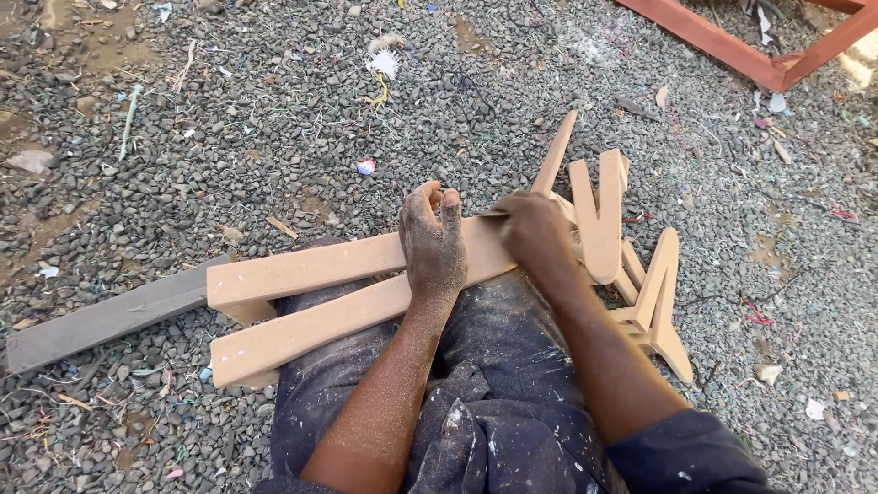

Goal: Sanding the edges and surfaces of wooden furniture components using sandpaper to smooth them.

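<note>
Dusty trousers [494, 393] partly hidden beneath wooden pieces [311, 270].

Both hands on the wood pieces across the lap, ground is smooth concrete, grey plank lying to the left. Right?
One error: the ground is loose gravel, not smooth concrete, as the head view shows. The rest holds: left hand and right hand are on the wood pieces across the lap, grey plank at left.
</note>
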